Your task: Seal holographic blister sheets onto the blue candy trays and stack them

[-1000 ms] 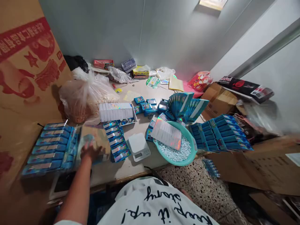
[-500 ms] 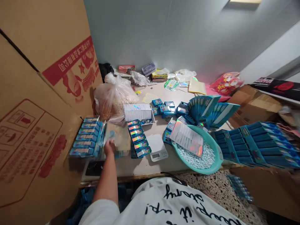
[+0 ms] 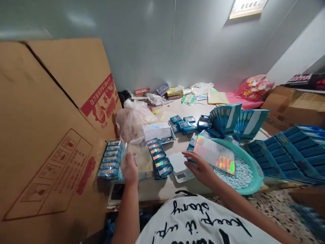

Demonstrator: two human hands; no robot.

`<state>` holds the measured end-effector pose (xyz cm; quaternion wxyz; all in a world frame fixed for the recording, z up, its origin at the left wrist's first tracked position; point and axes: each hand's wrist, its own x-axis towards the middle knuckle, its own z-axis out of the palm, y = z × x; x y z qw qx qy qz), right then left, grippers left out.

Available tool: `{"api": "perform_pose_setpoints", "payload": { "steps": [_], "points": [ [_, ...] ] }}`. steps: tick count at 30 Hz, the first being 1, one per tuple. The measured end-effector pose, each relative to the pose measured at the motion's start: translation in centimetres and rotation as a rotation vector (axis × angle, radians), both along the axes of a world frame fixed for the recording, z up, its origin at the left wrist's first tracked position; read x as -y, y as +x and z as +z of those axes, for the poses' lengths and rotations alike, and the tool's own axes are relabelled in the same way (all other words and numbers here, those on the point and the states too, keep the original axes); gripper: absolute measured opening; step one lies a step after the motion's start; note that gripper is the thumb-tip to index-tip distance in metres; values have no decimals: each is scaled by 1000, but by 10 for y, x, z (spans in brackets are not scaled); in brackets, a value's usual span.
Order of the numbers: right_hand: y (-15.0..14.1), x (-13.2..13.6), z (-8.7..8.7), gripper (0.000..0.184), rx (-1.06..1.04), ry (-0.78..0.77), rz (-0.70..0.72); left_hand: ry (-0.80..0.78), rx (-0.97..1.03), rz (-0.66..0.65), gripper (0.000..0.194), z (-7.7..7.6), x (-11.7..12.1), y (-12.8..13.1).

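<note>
My left hand (image 3: 129, 166) rests on a clear plastic bag (image 3: 141, 159) lying flat on the table, fingers spread over it. A row of blue packets (image 3: 110, 160) lies just left of it, another row of shiny blue packets (image 3: 159, 156) just right. My right hand (image 3: 201, 169) reaches to the edge of a holographic sheet (image 3: 215, 154) that lies across a teal basin (image 3: 256, 176) of small white pills; its fingers are curled at the sheet's near edge. A small white scale (image 3: 180, 165) sits between my hands.
A large cardboard box (image 3: 50, 135) stands at the left. A plastic bag of pale bits (image 3: 133, 120), a white box tray (image 3: 158, 130), fanned blue cards (image 3: 228, 117) and stacked blue boxes (image 3: 286, 150) crowd the table. Clutter lines the back wall.
The view swung left and up. My right hand came into view and reached the holographic sheet. My left hand stayed on the clear bag.
</note>
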<state>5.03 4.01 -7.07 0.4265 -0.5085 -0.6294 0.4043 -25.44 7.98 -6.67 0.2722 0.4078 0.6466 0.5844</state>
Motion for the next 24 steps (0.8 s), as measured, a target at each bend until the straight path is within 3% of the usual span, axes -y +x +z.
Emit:
{"api": "perform_pose_setpoints", "payload": {
  "steps": [3,6,11,13,15,17,20,22,24],
  "points": [
    [-16,-25,47,50,-301,5,149,-45,68,-130,50,10,24,27],
    [-19,-42,68,67,-553,-127,337,-113,107,-235,46,17,47,42],
    [-4,-63,53,78,-610,-254,360,-219,207,-345,53,26,76,63],
    [7,-66,46,73,-639,-290,427,-268,347,-430,64,33,86,77],
    [19,-64,44,55,-649,-317,508,-306,491,-494,74,41,95,93],
    [33,-58,45,38,-620,-315,495,-315,578,-468,79,48,105,106],
    [56,-51,47,35,-458,-293,400,-267,590,-369,95,49,121,118],
    [73,-48,46,43,-318,-277,328,-240,393,-233,105,43,131,122],
    [87,-45,42,52,-213,-257,253,-235,115,-23,91,36,140,126]
  ]
}}
